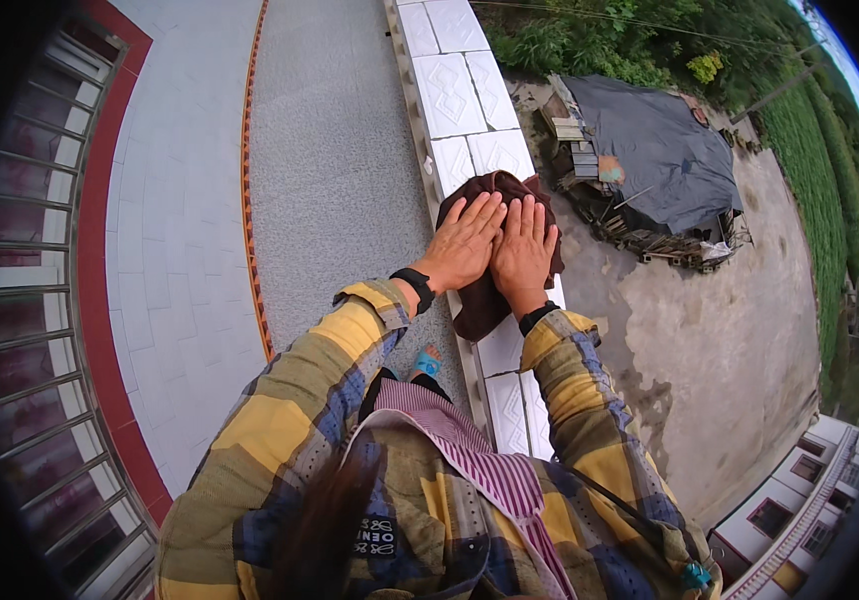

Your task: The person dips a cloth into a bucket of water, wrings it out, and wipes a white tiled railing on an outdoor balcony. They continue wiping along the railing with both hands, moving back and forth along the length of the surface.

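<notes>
A dark brown cloth lies bunched over the top of a white tiled parapet wall, part of it hanging past the inner edge. Flat on it rests my left hand, fingers stretched forward. Close beside it my right hand also presses down on the cloth, its fingers straight and slightly spread. Both hands are open, and their fingertips point along the wall. The palms and the cloth beneath them are hidden from view.
Left of the parapet runs a grey rough floor, with an orange edging strip and pale tiles beyond. Barred windows line the far left. Beyond the wall, well below, are a concrete yard and a shed under a dark tarp.
</notes>
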`<state>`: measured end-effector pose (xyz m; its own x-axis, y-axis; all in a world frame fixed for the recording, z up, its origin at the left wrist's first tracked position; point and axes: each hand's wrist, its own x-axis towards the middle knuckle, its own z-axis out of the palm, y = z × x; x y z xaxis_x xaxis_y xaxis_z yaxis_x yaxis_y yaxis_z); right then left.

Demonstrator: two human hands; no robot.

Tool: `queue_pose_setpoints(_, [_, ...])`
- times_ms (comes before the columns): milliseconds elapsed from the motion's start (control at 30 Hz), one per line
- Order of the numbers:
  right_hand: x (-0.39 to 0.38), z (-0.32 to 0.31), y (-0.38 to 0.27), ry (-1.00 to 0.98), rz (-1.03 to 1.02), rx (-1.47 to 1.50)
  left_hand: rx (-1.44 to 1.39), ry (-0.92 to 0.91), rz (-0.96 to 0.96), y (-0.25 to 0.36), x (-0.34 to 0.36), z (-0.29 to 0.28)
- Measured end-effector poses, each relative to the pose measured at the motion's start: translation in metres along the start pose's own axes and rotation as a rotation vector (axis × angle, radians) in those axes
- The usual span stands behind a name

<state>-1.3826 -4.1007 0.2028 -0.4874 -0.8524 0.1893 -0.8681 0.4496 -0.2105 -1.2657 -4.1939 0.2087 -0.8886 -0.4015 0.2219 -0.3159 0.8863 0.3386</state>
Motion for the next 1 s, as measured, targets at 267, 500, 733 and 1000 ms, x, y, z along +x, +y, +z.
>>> queue_pose_setpoints(267, [0.047,0.013,-0.008,0.097,0.026,0.026,0.07,-0.012,0.104,-0.048,0.045,-0.006])
queue_pose_setpoints(500, [-0.024,-0.024,-0.029,-0.24,0.16,-0.013,-0.119,-0.04,0.243,-0.026,-0.006,-0.011])
queue_pose_setpoints(733, [0.131,0.031,-0.043,-0.054,-0.033,-0.007,-0.093,0.061,0.063,-0.129,0.084,-0.026])
queue_pose_setpoints(1000, [0.403,0.109,-0.086,0.091,-0.029,0.073,0.163,0.048,0.048,-0.343,0.265,-0.045])
